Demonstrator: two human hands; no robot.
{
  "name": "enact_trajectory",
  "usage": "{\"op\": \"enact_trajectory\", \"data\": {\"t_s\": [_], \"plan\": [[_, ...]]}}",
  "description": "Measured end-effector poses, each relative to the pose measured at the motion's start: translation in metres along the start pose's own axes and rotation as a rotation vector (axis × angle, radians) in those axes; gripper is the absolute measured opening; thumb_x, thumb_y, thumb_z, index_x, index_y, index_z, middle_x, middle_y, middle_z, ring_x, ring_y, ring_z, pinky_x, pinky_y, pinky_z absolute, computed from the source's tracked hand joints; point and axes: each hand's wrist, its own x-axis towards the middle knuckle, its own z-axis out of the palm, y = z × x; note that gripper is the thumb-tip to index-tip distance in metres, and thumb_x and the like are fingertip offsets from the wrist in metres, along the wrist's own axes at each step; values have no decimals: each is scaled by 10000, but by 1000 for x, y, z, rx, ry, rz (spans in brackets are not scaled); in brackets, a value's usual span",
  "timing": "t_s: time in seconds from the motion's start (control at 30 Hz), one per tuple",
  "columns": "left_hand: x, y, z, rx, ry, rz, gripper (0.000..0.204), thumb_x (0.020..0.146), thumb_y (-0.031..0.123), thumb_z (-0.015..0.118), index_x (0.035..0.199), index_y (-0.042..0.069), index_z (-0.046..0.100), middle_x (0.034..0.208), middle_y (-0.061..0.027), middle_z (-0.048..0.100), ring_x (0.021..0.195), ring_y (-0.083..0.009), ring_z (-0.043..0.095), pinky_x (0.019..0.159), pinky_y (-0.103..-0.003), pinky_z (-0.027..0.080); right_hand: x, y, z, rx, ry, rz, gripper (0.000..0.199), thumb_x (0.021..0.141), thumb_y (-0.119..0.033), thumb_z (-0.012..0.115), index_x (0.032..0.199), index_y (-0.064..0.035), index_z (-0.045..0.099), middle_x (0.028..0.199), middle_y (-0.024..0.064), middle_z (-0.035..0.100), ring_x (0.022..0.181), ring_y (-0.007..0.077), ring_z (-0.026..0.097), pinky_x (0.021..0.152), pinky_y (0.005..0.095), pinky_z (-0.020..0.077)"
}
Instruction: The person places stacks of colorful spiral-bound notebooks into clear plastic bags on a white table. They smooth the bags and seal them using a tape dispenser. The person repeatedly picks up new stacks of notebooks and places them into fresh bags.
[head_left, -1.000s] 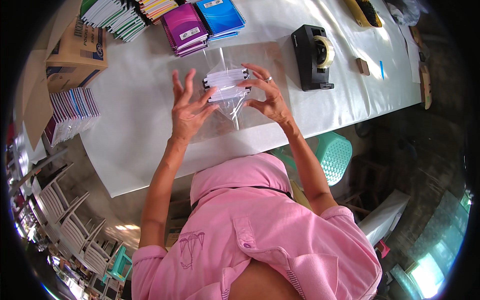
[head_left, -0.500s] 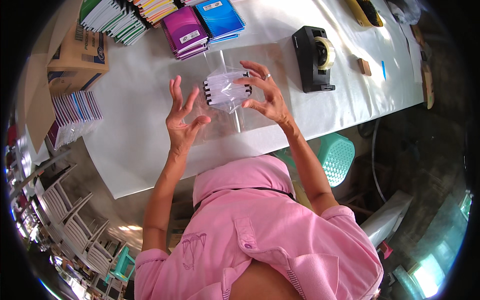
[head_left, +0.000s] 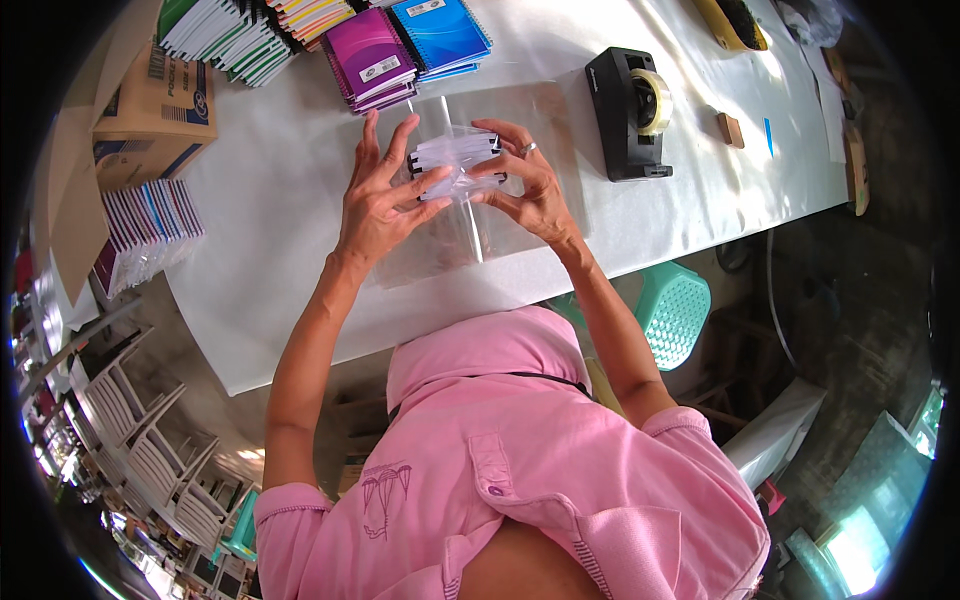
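A small stack of notebooks with white page edges and black bindings lies in clear plastic wrap. Beneath it a clear plastic sheet is spread on the table. My left hand has its thumb and index finger on the stack's near left part, at the wrap, while its other fingers stretch away from it. With the thumb near and the fingers over the right end, my right hand grips the stack. The fingers partly cover the wrap where they meet.
A black tape dispenser with a clear roll stands to the right, near a small brown block. Purple notebooks and blue notebooks are piled beyond the stack. At the left are a cardboard box and a row of wrapped notebooks.
My left hand, apart from the stack before, has come right and onto it. My right fingers and thumb have drawn in closer on the wrap.
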Motion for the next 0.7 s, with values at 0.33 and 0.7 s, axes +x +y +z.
{"op": "enact_trajectory", "data": {"t_s": [0.33, 0.7], "plan": [[7, -11, 4, -182, 94, -70, 516, 693, 162, 824, 1186, 203, 679, 1400, -20, 515, 1405, -348, 277, 1111, -469, 314, 21, -13, -2, -2, 42, 198, 336, 686, -184, 836, 949, -63, 665, 1025, 117, 638, 980, 264, 608, 885, 379, 458], [52, -31, -20, -951, -545, -720, 609, 762, 181, 774, 1307, 16, 560, 1358, -133, 536, 1326, -212, 432, 1051, -317, 356, 43, -7, -13, 228, -105, 486, 376, 665, -133, 837, 1008, -74, 695, 904, 1, 595, 942, 143, 566, 848, 304, 449]]}}
